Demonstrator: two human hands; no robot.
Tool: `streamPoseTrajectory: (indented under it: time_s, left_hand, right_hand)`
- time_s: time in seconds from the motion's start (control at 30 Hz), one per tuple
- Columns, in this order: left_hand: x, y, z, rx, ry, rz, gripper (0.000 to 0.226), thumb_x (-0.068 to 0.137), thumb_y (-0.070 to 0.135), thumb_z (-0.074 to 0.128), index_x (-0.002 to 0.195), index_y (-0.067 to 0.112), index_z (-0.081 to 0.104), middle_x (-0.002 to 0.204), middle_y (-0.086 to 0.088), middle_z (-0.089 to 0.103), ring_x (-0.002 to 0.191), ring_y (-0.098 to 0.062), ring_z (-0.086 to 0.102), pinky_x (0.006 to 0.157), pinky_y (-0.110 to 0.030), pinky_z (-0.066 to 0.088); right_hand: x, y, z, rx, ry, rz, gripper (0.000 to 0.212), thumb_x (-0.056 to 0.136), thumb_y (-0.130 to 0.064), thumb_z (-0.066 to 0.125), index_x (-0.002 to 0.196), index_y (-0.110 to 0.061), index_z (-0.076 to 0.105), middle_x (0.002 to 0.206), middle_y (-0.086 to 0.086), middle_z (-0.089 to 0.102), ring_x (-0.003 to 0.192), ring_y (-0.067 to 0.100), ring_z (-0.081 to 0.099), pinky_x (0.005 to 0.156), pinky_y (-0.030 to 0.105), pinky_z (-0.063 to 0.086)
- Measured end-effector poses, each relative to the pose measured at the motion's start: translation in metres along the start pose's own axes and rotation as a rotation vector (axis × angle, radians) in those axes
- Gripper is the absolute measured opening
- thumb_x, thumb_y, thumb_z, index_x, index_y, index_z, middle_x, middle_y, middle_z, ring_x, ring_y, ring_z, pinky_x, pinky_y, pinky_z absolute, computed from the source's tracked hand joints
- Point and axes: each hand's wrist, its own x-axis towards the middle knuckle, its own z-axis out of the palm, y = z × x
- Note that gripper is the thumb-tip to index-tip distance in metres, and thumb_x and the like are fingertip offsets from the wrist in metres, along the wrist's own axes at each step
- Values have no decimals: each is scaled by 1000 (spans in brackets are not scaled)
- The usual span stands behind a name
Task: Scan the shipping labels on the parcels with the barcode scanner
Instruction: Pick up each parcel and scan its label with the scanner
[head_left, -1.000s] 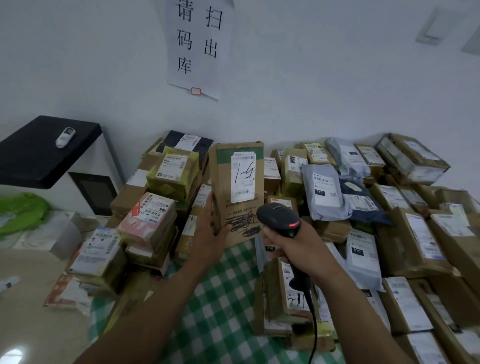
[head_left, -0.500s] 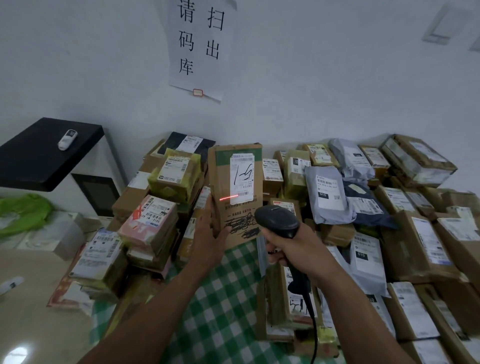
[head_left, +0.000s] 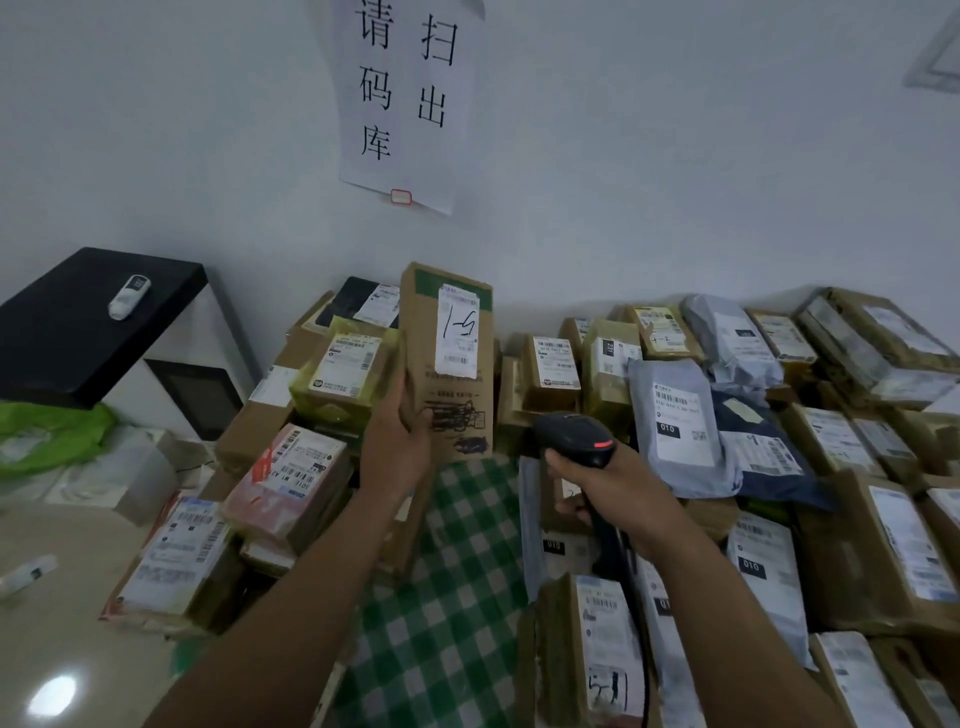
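White wall (head_left: 649, 156) and taped paper sign (head_left: 410, 104) behind; green-checked table (head_left: 457, 582) heaped with parcels (head_left: 553, 364). Fingers of left hand (head_left: 397, 449) wrapped round upright brown parcel (head_left: 457, 395), shipping label (head_left: 457, 332) facing out just above them. Fingers of right hand (head_left: 610, 486) clenched on barcode scanner (head_left: 571, 436), just right of the left fingers.

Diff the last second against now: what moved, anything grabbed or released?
The red scan line seen on the label half a second ago is gone. The left hand has shifted the cardboard box left and slightly up, away from the barcode scanner, whose head now shows a red light. Nothing grabbed or released: the right hand still grips the scanner. Parcel piles unchanged.
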Motion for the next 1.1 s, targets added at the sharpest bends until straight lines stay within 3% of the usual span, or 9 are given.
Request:
streamPoseTrajectory:
  time_s: [0.1,0.2,0.37,0.53,0.6,0.73,0.87,0.97,1.1]
  left_hand:
    - [40,24,11,103,-27,-38,58,105,13,55,157,31,37,147,0,55,138,-27,51,109,-48,46]
    - [81,26,32,185,-109,-49,46,106,11,46,149,29,47,133,-1,63,124,-23,57,95,-36,44]
    - [138,-1,71,260,-161,-109,36,108,20,40,138,35,53,125,2,67,115,-22,62,83,-34,43]
    - [170,-25,95,223,-110,-71,38,107,16,42,140,32,51,116,6,62,104,-14,60,82,-30,48]
    - [173,-40,104,290,-86,-63,34,105,18,46,134,35,53,131,4,60,121,-19,60,96,-36,53]
    - [159,-59,117,630,-137,60,53,101,17,56,151,22,43,160,-8,34,149,-31,27,122,-47,23]
    - [142,-67,135,832,-346,-2,75,93,62,56,159,39,29,172,-3,5,157,-35,-10,117,-63,-21]
    - [147,-61,138,900,-472,-13,96,83,78,59,162,41,18,173,-3,-6,156,-37,-20,117,-70,-18]
    - [160,-53,129,891,-543,-47,100,82,74,66,162,40,18,173,-3,-7,156,-37,-20,120,-71,-10]
  right_hand:
    - [31,0,-9,-6,-22,31,27,96,-35,73,122,-35,66,107,-1,77,85,8,73,64,17,54]
    - [58,10,-13,-14,-48,94,22,97,-33,72,118,-34,68,108,-2,75,87,9,71,69,21,54]
    - [91,33,-19,-2,-52,182,23,98,-31,72,120,-33,68,110,-2,73,96,20,70,62,23,53]
    - [114,51,-21,-10,-55,229,21,96,-35,73,116,-40,68,112,-2,73,102,24,70,73,31,55]
    - [120,56,-21,-18,-49,232,23,95,-37,74,116,-43,68,112,-7,74,105,21,69,74,29,53]
    - [128,64,-22,-29,-59,244,24,95,-36,73,116,-46,67,109,-8,74,96,19,70,69,27,52]
    - [134,70,-22,-8,-48,277,20,96,-33,74,113,-42,69,106,-3,75,82,20,69,61,28,52]
    - [138,75,-20,4,-42,295,18,95,-34,75,112,-39,70,107,-2,75,83,21,69,62,29,53]
    - [139,76,-21,17,-61,300,21,95,-35,74,116,-37,69,108,2,74,87,21,68,62,29,53]
